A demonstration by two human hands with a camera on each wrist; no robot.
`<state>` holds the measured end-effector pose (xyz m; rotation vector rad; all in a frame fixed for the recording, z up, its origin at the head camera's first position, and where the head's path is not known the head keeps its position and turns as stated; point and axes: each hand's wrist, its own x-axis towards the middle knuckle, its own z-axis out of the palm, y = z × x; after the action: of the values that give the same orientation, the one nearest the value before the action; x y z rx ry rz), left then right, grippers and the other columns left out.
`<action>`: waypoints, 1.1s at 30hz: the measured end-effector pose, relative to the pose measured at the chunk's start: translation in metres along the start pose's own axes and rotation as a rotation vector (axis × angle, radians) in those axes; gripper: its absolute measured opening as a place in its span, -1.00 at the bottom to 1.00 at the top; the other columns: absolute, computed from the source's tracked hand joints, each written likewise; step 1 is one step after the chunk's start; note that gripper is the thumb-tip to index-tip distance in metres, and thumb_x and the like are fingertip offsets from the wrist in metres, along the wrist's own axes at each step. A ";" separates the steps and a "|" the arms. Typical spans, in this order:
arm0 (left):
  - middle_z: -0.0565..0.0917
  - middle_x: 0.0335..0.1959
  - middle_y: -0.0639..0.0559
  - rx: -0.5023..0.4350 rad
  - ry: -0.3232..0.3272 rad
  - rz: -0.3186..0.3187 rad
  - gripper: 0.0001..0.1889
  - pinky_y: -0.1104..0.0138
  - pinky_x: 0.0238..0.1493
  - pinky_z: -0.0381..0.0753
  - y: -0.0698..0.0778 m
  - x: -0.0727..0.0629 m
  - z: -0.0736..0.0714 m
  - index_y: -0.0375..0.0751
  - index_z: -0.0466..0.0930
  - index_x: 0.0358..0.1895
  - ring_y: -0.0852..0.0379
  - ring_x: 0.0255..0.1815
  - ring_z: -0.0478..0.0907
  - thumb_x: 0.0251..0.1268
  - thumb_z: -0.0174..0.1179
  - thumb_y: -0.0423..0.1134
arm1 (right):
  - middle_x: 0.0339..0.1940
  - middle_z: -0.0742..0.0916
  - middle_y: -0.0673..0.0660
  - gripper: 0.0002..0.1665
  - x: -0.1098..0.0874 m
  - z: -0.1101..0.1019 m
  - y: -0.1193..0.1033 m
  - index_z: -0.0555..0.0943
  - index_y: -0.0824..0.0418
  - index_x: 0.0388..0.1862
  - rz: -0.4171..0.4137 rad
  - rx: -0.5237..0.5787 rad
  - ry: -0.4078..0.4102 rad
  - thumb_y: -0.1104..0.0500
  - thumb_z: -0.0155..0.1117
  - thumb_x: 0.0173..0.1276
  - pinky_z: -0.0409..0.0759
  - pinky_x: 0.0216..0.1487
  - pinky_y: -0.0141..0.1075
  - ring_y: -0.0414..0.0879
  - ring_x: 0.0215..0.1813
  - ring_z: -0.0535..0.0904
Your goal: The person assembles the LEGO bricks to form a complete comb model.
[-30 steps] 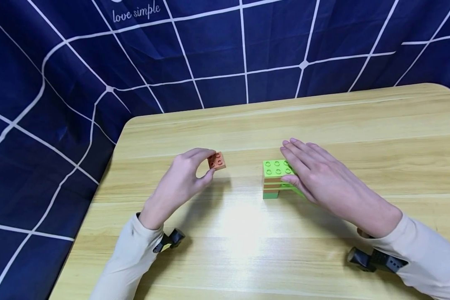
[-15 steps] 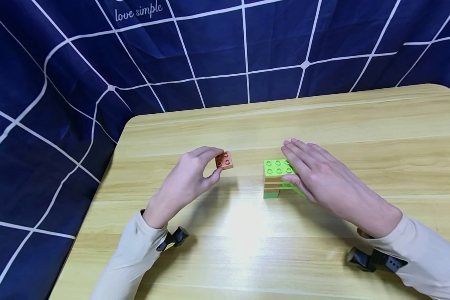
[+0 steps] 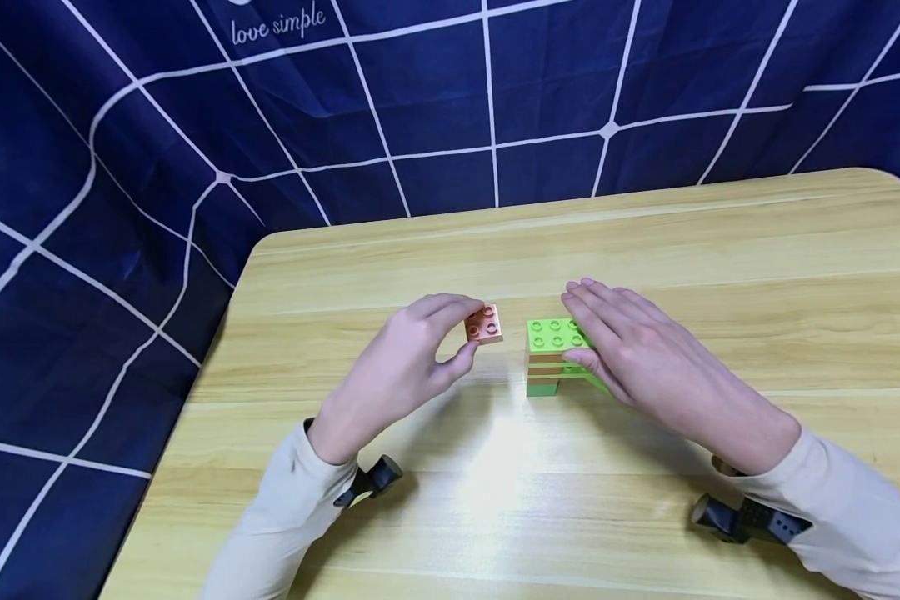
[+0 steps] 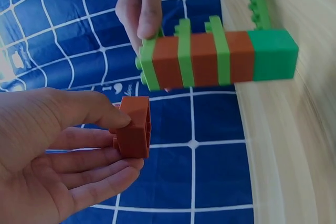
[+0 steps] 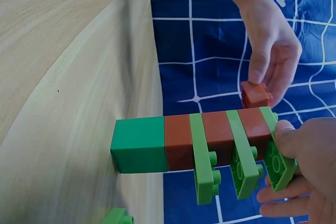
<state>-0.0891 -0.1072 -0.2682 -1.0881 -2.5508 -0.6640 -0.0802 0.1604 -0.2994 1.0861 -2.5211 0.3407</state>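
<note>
My left hand [image 3: 408, 354] pinches an orange-brown 2x2 toy brick [image 3: 486, 325] between thumb and fingers, studs up, just left of a toy brick tower [image 3: 543, 337] and apart from it. In the left wrist view, the held brick [image 4: 135, 127] shows its hollow underside. The tower [image 5: 184, 142] has a dark green base brick [image 4: 273, 55], with orange-brown bricks and longer light green plates alternating above it. My right hand [image 3: 637, 350] grips the overhanging end of the top light green plate [image 5: 281, 161], thumb on the near side, and hides the tower's right part in the head view.
The tower stands on a light wooden table [image 3: 390, 533]. Another light green studded piece [image 4: 257, 6] lies on the tabletop near the tower, its end [image 5: 118, 216] showing in the right wrist view. A dark blue checked cloth [image 3: 420, 100] hangs behind the table.
My left hand has moved right with the orange-brown brick, closing the gap to the tower. My right hand and the tower have stayed in place.
</note>
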 end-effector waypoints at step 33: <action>0.68 -0.04 -0.09 -0.099 -0.041 0.080 -0.72 0.49 0.16 0.49 0.029 0.032 0.014 -0.37 0.63 0.00 0.07 0.04 0.60 0.24 0.26 -0.34 | 0.28 0.48 0.46 -0.11 -0.001 -0.003 0.000 0.37 0.52 0.30 0.004 -0.008 -0.019 -0.24 -0.48 0.58 0.38 0.28 0.19 0.32 0.33 0.37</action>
<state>-0.0906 -0.0629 -0.2573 -1.2420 -2.5167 -0.7620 -0.0788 0.1622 -0.2969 1.0859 -2.5399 0.3223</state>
